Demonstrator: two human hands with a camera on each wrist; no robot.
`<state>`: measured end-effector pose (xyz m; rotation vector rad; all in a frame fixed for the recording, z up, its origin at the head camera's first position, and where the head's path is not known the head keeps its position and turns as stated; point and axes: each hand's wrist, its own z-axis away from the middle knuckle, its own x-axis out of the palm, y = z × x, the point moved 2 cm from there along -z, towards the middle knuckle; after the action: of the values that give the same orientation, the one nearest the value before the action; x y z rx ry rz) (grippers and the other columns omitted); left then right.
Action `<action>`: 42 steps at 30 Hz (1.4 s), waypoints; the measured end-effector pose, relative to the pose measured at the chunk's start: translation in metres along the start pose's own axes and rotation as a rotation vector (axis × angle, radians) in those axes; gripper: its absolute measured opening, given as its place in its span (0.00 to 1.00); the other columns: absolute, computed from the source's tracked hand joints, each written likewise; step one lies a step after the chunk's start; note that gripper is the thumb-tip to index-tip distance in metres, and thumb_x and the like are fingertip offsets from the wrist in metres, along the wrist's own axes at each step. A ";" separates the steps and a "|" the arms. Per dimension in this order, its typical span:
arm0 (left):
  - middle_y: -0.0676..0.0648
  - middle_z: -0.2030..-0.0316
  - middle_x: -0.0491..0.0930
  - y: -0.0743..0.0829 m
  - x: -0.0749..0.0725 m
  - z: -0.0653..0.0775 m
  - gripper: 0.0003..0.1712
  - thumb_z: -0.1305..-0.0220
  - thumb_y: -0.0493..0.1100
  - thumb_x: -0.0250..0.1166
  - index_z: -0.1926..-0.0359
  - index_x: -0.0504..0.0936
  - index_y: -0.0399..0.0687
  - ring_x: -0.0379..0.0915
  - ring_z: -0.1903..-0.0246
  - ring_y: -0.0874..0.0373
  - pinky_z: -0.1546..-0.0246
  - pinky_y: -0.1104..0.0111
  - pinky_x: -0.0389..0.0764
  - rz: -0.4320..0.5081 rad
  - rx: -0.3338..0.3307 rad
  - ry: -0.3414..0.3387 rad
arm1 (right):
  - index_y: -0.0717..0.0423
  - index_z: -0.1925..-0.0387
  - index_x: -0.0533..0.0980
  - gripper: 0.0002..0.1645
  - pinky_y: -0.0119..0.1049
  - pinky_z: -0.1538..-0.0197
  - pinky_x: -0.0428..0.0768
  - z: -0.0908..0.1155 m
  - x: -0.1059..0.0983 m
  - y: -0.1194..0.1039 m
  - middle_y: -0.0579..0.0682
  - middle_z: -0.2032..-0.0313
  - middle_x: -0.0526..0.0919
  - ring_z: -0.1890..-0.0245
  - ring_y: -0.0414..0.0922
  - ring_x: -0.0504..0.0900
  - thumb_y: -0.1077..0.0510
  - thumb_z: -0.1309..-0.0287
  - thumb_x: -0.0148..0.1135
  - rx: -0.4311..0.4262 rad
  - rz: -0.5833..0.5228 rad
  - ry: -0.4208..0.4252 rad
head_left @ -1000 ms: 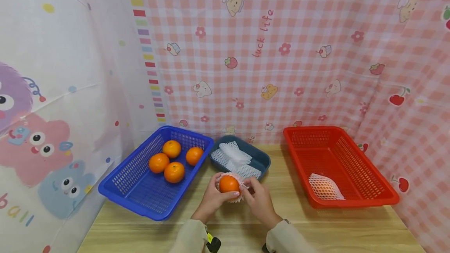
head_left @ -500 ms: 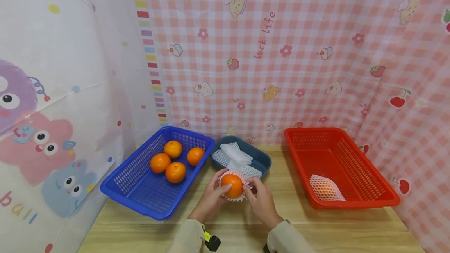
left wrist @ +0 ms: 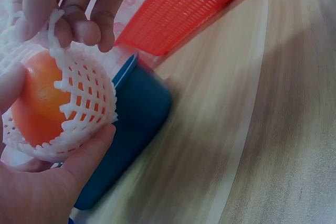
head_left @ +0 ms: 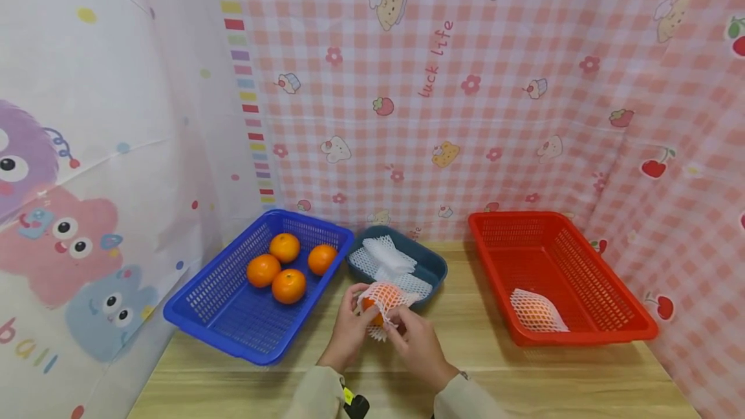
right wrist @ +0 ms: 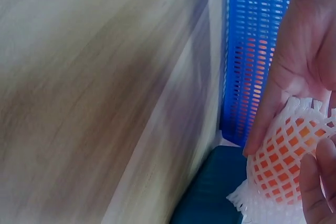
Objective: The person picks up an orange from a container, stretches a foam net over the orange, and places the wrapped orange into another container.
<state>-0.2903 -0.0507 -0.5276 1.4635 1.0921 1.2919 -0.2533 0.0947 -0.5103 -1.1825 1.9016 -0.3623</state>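
An orange (left wrist: 39, 98) sits partly inside a white foam net sleeve (left wrist: 86, 93), with bare peel showing at the sleeve's opening in the left wrist view. My left hand (head_left: 345, 335) grips the sleeved orange from its left side, thumb near the peel. Thumb and fingertips of my right hand (head_left: 420, 348) pinch the sleeve's edge and draw a strand of it outward. From the right wrist view, mesh covers the far side of the fruit. Both hands are in front of a dark teal tray (head_left: 433, 264) holding several folded foam sleeves (head_left: 391, 256).
At left stands a blue basket (head_left: 233, 325) with several bare oranges (head_left: 288, 286). A red basket (head_left: 605, 335) at right holds one orange wrapped in a foam sleeve (head_left: 537, 310). All stand on a wood-grain table (head_left: 524, 380), with patterned cloth behind.
The orange has been turned in the hands, so mesh now covers its top where bare peel faced up before. My right hand has moved slightly left and down, pulling the sleeve's edge.
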 end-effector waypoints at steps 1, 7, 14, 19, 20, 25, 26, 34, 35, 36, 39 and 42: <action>0.38 0.46 0.71 0.000 -0.001 0.000 0.28 0.37 0.29 0.60 0.38 0.63 0.39 0.74 0.56 0.54 0.61 0.67 0.80 -0.012 0.004 0.008 | 0.51 0.67 0.76 0.13 0.27 0.74 0.75 0.001 0.001 0.000 0.37 0.74 0.77 0.75 0.32 0.73 0.68 0.49 0.71 -0.007 0.003 -0.003; 0.37 0.49 0.73 0.001 -0.003 0.000 0.26 0.38 0.27 0.57 0.41 0.61 0.37 0.74 0.57 0.55 0.60 0.70 0.78 -0.030 0.030 0.014 | 0.51 0.66 0.76 0.13 0.27 0.74 0.75 0.002 0.002 -0.004 0.37 0.72 0.78 0.74 0.32 0.74 0.68 0.49 0.70 -0.054 -0.014 -0.017; 0.39 0.53 0.75 0.003 -0.007 0.001 0.25 0.41 0.24 0.55 0.44 0.57 0.33 0.76 0.60 0.57 0.64 0.68 0.79 0.007 0.033 -0.067 | 0.54 0.59 0.79 0.09 0.28 0.69 0.77 0.000 -0.011 0.001 0.39 0.67 0.79 0.69 0.34 0.76 0.64 0.42 0.66 -0.144 -0.039 -0.039; 0.37 0.52 0.73 0.005 -0.013 0.002 0.22 0.39 0.26 0.55 0.46 0.57 0.33 0.74 0.62 0.55 0.67 0.65 0.78 -0.029 0.010 -0.135 | 0.58 0.51 0.78 0.22 0.43 0.52 0.76 -0.012 -0.027 0.007 0.50 0.54 0.80 0.54 0.47 0.76 0.65 0.51 0.67 -0.278 0.105 0.024; 0.36 0.51 0.73 0.006 -0.014 0.002 0.22 0.39 0.27 0.55 0.47 0.57 0.33 0.75 0.62 0.54 0.67 0.64 0.79 -0.038 0.008 -0.149 | 0.58 0.47 0.76 0.28 0.47 0.47 0.74 -0.015 -0.029 0.008 0.52 0.49 0.78 0.49 0.50 0.75 0.63 0.54 0.69 -0.295 0.154 -0.008; 0.37 0.52 0.73 0.009 -0.015 0.004 0.19 0.40 0.26 0.56 0.50 0.59 0.34 0.75 0.61 0.53 0.67 0.63 0.80 -0.081 0.010 -0.214 | 0.51 0.31 0.63 0.56 0.58 0.35 0.62 -0.026 -0.029 0.012 0.54 0.29 0.59 0.31 0.57 0.58 0.51 0.64 0.81 -0.360 0.325 -0.267; 0.39 0.53 0.73 0.009 -0.014 0.005 0.19 0.41 0.26 0.56 0.51 0.60 0.34 0.75 0.61 0.53 0.68 0.64 0.80 -0.090 0.011 -0.224 | 0.50 0.30 0.62 0.59 0.58 0.35 0.61 -0.028 -0.028 0.013 0.53 0.28 0.57 0.30 0.57 0.56 0.50 0.66 0.82 -0.368 0.340 -0.304; 0.46 0.61 0.72 0.016 -0.007 0.008 0.13 0.44 0.23 0.54 0.60 0.63 0.35 0.71 0.64 0.57 0.70 0.71 0.75 -0.182 0.065 -0.264 | 0.48 0.28 0.60 0.61 0.51 0.34 0.63 -0.033 -0.026 0.015 0.53 0.28 0.57 0.31 0.53 0.60 0.48 0.65 0.83 -0.344 0.356 -0.455; 0.46 0.61 0.71 0.017 -0.006 0.008 0.12 0.44 0.22 0.54 0.61 0.63 0.35 0.71 0.64 0.57 0.70 0.71 0.75 -0.197 0.073 -0.263 | 0.48 0.29 0.61 0.60 0.50 0.34 0.64 -0.033 -0.025 0.015 0.53 0.29 0.58 0.32 0.52 0.61 0.48 0.64 0.82 -0.347 0.357 -0.457; 0.46 0.61 0.71 0.015 -0.006 0.007 0.12 0.44 0.22 0.54 0.62 0.64 0.35 0.71 0.63 0.58 0.70 0.72 0.75 -0.214 0.079 -0.261 | 0.47 0.30 0.62 0.58 0.50 0.35 0.65 -0.033 -0.024 0.016 0.54 0.30 0.60 0.33 0.52 0.63 0.48 0.64 0.82 -0.352 0.363 -0.454; 0.42 0.60 0.72 0.017 -0.005 0.007 0.11 0.45 0.22 0.55 0.64 0.64 0.34 0.73 0.62 0.54 0.70 0.71 0.76 -0.240 0.085 -0.264 | 0.47 0.33 0.65 0.54 0.50 0.40 0.72 -0.030 -0.022 0.018 0.55 0.33 0.65 0.37 0.51 0.67 0.49 0.64 0.81 -0.367 0.372 -0.420; 0.32 0.49 0.74 0.022 -0.005 0.007 0.10 0.44 0.24 0.59 0.62 0.67 0.31 0.73 0.52 0.44 0.58 0.61 0.79 -0.269 0.093 -0.267 | 0.48 0.36 0.68 0.51 0.50 0.44 0.75 -0.027 -0.021 0.022 0.56 0.37 0.69 0.40 0.51 0.70 0.50 0.66 0.81 -0.377 0.372 -0.359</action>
<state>-0.2827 -0.0613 -0.5081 1.4514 1.1356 0.8429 -0.2831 0.1186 -0.4966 -1.0112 1.8583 0.4013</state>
